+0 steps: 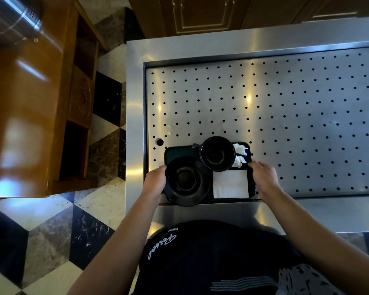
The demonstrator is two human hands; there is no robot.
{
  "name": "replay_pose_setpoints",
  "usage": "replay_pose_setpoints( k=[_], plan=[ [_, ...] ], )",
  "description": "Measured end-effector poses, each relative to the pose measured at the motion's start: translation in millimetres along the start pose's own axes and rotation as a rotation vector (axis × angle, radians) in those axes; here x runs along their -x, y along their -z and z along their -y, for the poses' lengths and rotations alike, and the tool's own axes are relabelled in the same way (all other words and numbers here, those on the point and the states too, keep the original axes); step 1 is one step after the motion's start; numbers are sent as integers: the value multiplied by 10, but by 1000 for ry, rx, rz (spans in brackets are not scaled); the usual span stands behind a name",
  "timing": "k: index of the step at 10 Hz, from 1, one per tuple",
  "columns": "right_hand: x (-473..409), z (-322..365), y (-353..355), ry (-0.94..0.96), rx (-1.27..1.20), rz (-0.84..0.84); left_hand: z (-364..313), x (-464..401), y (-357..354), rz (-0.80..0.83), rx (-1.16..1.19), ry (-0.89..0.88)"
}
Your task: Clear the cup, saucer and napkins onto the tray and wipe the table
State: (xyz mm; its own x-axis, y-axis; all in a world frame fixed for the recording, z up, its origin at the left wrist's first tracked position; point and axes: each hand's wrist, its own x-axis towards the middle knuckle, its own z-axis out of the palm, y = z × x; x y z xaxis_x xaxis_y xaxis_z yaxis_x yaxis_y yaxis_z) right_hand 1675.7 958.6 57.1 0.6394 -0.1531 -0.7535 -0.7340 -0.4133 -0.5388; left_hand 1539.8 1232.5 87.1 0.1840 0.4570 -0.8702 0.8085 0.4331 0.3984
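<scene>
Dark rectangular tray [179,151] resting on a perforated steel table [285,116], at the near left corner of the sunken, hole-dotted surface. Gripped at both short ends: left hand [155,179] curled around the left edge, fingers [161,168] closed together on the rim; right hand [264,177] wrapped on the right edge, fingers [254,165] likewise clamped on the rim.

Between the two sets of fingers, four loads on the tray. Black saucer [186,180] just beside the left fingers, empty, overhanging the tray's near edge. Black cup [217,153] beyond the saucer, upright, empty, handle pointing left, rim touching or overlapping the saucer's far edge. Flat white napkin [230,184] just inside the right fingers, square and unfolded. Crumpled white napkins [240,155] beyond the right fingertips, tucked against the cup's right side.

Past the fingers, only bare perforated steel, with a larger round hole [159,142] just beyond the left fingertips. Raised steel border around the sunken area, the tray close against its near and left sides.

Left of the table, checkered marble floor [51,226], then glossy wooden furniture [26,116]. Wooden cabinet doors [200,13] beyond the table.
</scene>
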Motion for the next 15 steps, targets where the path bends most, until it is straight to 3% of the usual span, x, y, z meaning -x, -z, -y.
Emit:
replay_pose_setpoints(
  k=[6,8,10,12,15],
  plan=[
    [262,-63,-6,115,117,-55,209,140,-34,-32,-101,-173],
    [431,-342,-8,264,358,-71,533,186,82,-78,-181,-302],
    [737,-638,28,418,697,-41,899,360,158,-151,-408,-615],
    [909,-913,79,481,917,22,1226,351,241,-90,-619,-774],
    [1085,-1317,154,622,1037,31,1650,461,276,-162,-724,-793]
  ],
)
